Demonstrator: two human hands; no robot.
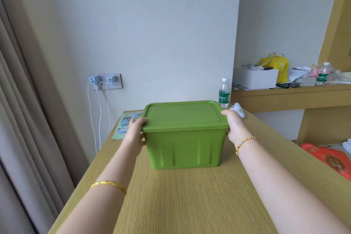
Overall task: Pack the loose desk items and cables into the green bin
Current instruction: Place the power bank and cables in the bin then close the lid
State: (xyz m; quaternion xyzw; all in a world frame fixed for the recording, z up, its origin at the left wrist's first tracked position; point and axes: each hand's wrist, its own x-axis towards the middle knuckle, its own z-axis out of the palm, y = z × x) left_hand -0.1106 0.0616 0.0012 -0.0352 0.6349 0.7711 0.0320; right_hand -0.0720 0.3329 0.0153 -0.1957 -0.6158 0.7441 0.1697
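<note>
Green bin sits mid-desk, lid on and seated flush. Both hands on it, one per short end: left hand wraps the lid's left rim, thumb on top, fingers tucked under the lip; right hand does the same on the right edge. Symmetric grip = prob either lifting the lid off or moving the whole bin, can't tell which. Contents not visible w/ lid closed, so no read on how much is packed.

Loose stuff nearby: water bottle and a small white tube-like item just behind the bin's right corner, printed sheet flat at the desk's far left. Two chargers in the wall socket, white cables hanging down behind the desk. White box w/ more cords on the side shelf.

Judgement: lid has to come off before anything goes in.
</note>
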